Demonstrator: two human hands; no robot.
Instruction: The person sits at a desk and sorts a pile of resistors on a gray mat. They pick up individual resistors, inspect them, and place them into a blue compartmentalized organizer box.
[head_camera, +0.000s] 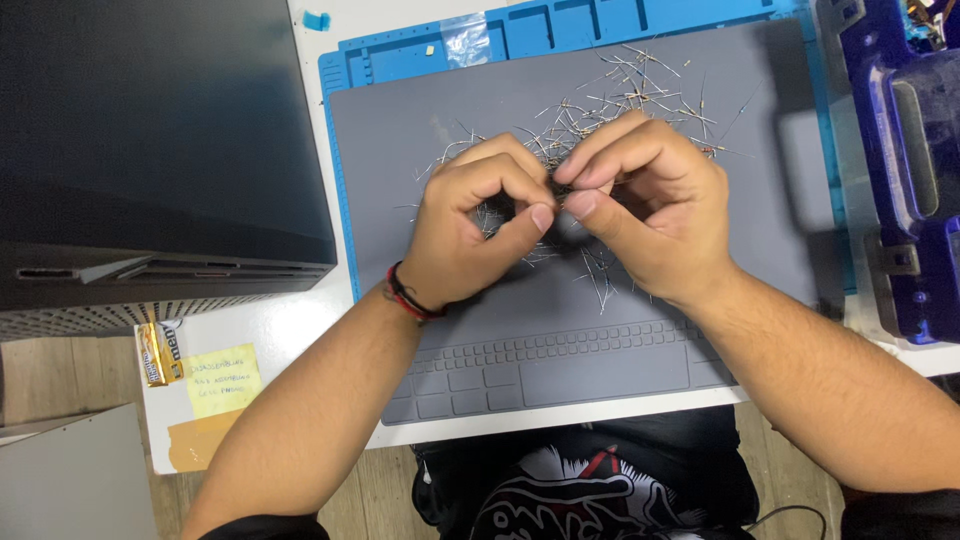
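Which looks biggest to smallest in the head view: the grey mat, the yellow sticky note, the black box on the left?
1. black box
2. grey mat, a near match for it
3. yellow sticky note

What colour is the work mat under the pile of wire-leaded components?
Grey work mat, lying on a blue one; head view.

1. Grey mat (760, 200) over a bright blue mat (600, 25).
2. White counter (270, 335).
3. Red-and-black wristband (408, 295).
4. Yellow sticky note (222, 380).
5. Silvery wire pieces (610, 105).
6. Black box (150, 130).
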